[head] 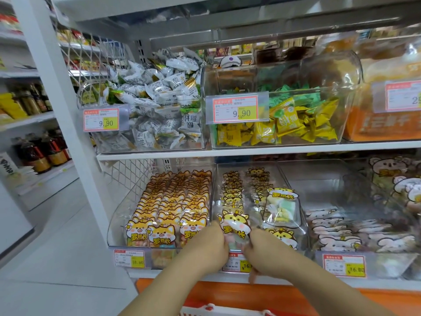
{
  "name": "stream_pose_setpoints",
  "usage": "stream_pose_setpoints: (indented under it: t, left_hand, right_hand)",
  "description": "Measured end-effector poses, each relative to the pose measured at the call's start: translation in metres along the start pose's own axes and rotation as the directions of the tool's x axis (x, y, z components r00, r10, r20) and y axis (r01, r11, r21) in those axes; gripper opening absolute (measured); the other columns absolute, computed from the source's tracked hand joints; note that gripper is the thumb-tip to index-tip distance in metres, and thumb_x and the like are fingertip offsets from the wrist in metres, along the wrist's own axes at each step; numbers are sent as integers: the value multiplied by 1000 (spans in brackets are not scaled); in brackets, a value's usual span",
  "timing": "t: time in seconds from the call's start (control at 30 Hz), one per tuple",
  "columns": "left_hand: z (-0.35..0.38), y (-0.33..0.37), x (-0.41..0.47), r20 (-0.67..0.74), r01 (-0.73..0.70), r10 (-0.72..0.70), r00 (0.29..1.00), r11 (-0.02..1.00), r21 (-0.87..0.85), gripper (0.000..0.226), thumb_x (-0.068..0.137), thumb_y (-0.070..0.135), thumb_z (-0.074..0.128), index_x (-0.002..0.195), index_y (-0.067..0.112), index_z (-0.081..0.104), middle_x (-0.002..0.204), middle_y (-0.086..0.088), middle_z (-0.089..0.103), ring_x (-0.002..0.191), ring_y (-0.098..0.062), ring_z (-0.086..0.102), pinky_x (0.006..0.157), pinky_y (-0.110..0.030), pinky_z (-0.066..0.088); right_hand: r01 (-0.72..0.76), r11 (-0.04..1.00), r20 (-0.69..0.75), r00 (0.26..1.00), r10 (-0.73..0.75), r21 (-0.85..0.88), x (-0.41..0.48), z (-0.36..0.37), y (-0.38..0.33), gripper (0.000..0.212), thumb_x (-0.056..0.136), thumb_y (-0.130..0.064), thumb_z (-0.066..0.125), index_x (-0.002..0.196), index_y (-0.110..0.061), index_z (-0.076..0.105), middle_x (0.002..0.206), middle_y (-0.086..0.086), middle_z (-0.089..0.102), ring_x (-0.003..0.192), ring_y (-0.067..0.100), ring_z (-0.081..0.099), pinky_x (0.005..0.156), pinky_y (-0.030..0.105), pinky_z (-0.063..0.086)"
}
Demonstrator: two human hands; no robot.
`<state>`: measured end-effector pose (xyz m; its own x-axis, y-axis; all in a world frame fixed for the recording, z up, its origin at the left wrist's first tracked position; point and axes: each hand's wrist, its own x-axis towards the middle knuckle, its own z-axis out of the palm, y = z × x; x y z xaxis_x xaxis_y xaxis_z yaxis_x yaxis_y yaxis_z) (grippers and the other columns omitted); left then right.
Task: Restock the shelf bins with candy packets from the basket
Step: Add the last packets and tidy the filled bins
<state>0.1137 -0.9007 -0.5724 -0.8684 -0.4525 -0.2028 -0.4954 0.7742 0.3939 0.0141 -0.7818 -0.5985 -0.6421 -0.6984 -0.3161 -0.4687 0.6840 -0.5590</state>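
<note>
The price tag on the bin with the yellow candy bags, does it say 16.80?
No, the price tag on the clear bin of yellow candy bags reads 9.90.

Dark sauce bottles (43,153) with red labels stand on a neighbouring shelf at the left edge of the frame. Above them, taller brownish bottles (34,99) sit beside yellow packages (10,106). Pale floor tiles (63,224) fill the lower left.

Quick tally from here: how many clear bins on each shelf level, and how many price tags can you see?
Upper shelf bins: 3
Lower shelf bins: 3
Price tags: 6
Total: 6 bins, 6 tags. Both hands, left hand and right hand, hold a candy packet.
</note>
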Motion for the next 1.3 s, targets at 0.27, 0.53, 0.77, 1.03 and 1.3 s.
stream_pose_setpoints:
  t: [0.27, 0.53, 0.77, 1.03, 1.3]
  left_hand:
    - [-1, 5, -5, 220, 130, -94, 971, 979, -154, 71, 99, 27, 41, 153, 6, 1, 99, -8, 58, 86, -21, 57, 72, -29, 40]
    - [17, 0, -10, 111, 64, -36, 993, 965, -256, 76, 100, 22, 43, 154, 15, -10, 79, 4, 53, 61, -12, 51, 51, -26, 37]
    - [-43, -14, -23, -251, -125, 121, 960, 992, 2, 60, 98, 34, 55, 151, 34, 27, 134, 9, 58, 110, -13, 61, 92, -35, 50]
    - [-23, -2, 18, -127, -301, 399, 908, 833, 464, 38, 97, 44, 55, 133, 33, 54, 131, 7, 60, 124, -19, 53, 108, -39, 29]
    - [-26, 7, 25, -66, -302, 443, 894, 705, 641, 15, 96, 28, 61, 110, 22, 59, 113, 0, 67, 108, -25, 61, 97, -39, 35]
  right_hand:
    - [78, 979, 11, 997, -82, 189, -7, 7, 5, 51, 101, -12, 41, 148, -14, 23, 114, 15, 66, 69, 11, 73, 74, 38, 61]
    - [109, 933, -8, 994, -113, 342, -13, 9, 2, 46, 105, -30, 40, 143, -10, 23, 101, 4, 66, 78, 17, 75, 70, 37, 60]
    - [104, 955, -26, 995, -101, 278, -17, 8, -1, 30, 106, -32, 37, 129, -14, 32, 99, 7, 68, 74, 15, 74, 71, 36, 61]
    - [98, 954, -60, 995, -84, 283, -16, 16, 8, 38, 98, -17, 44, 133, -19, 29, 99, 10, 68, 68, 17, 74, 76, 49, 59]
    - [77, 978, -192, 981, -39, 195, -17, 24, 7, 34, 96, -13, 45, 127, -21, 34, 101, 4, 62, 63, 18, 70, 62, 36, 59]
